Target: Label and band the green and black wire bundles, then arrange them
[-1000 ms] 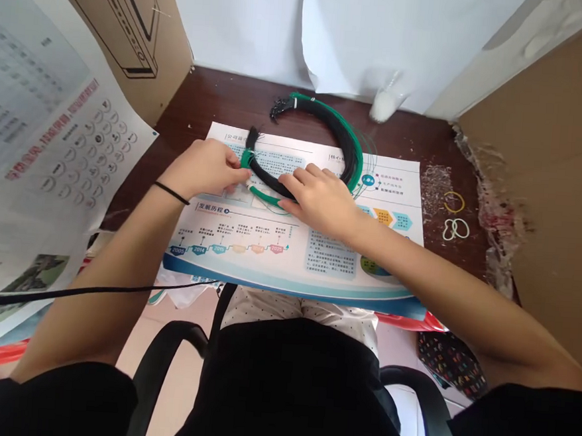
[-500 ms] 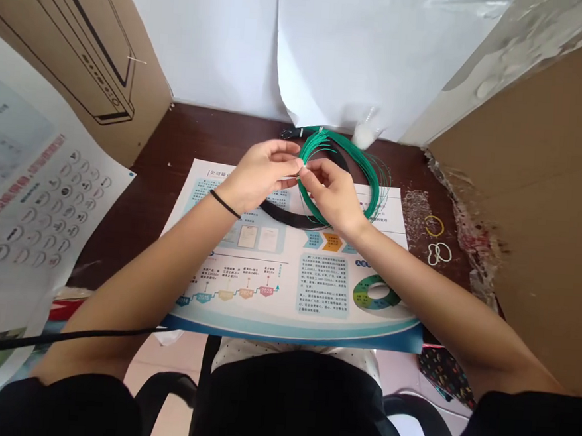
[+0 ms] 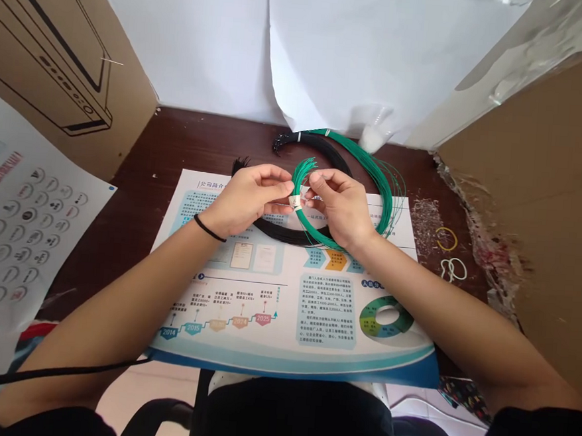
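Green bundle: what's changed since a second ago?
The end of the green bundle has moved right, away from the black bundle's end. The left hand pinches it at the white band; the right hand, earlier laid over both bundles, faces it. The yellow ring stayed.

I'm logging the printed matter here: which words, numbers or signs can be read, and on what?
"公司简介": heading on the printed sheet.
"2014": its dark-blue marker.
"2015": its light-blue marker.
"2024": its orange marker.
"2025": its pink marker.
Too small, blurred or covered to read: the sheet's other print, the white band on the green bundle, the left-hand paper.
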Motion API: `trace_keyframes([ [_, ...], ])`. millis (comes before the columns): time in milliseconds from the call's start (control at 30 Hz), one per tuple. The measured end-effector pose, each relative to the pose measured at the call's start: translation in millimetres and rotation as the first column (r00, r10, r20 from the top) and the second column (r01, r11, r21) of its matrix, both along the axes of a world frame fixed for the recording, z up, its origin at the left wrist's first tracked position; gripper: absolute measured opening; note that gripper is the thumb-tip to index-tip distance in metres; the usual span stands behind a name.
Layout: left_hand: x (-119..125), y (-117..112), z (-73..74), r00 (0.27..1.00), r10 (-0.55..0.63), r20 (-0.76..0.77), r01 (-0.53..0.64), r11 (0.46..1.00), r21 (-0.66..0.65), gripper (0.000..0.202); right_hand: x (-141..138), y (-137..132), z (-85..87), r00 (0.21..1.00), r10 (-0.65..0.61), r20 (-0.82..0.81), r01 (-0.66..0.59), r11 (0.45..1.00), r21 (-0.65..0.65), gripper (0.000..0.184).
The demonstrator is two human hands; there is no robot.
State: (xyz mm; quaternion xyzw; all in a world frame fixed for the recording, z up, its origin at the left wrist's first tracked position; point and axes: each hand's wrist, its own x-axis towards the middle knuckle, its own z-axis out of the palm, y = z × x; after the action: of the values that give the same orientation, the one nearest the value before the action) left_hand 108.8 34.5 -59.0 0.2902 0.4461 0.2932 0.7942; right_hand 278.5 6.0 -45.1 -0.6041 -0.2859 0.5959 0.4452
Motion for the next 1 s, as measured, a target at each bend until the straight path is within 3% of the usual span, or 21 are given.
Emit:
trace_keyframes([
  [133,0.5,-0.8,3.0,0.999,0.052,-0.008,-0.052,0.998,-0.021,0.013,0.3,-0.2,1.9,0.999,0.013,-0.049,-0.012,1.0,0.022,0.024],
  [333,-0.9,-1.4,7.1,1.0,0.002,-0.027,-0.004,0.997,-0.076,0.008,0.1,-1.8,4.4,0.997,0.06,-0.048,-0.057,0.997,0.057,0.024],
  [633,4.7,-8.2,16.5,0.986,0.124,-0.111,-0.131,0.99,-0.056,0.006,0.2,-0.3,6.9,0.995,0.068,-0.079,-0.064,0.996,0.058,0.02],
  [900,4.6,-6.0,20.1,0.993,0.079,-0.087,-0.084,0.995,-0.059,0.01,1.1,1.2,5.3,0.992,0.051,-0.118,-0.048,0.998,0.03,0.017],
  [1000,5.0,-6.3,19.6,0.994,0.069,-0.084,-0.073,0.996,-0.052,0.012,1.8,0.8,4.9,0.993,0.072,-0.098,-0.067,0.997,0.048,0.024],
])
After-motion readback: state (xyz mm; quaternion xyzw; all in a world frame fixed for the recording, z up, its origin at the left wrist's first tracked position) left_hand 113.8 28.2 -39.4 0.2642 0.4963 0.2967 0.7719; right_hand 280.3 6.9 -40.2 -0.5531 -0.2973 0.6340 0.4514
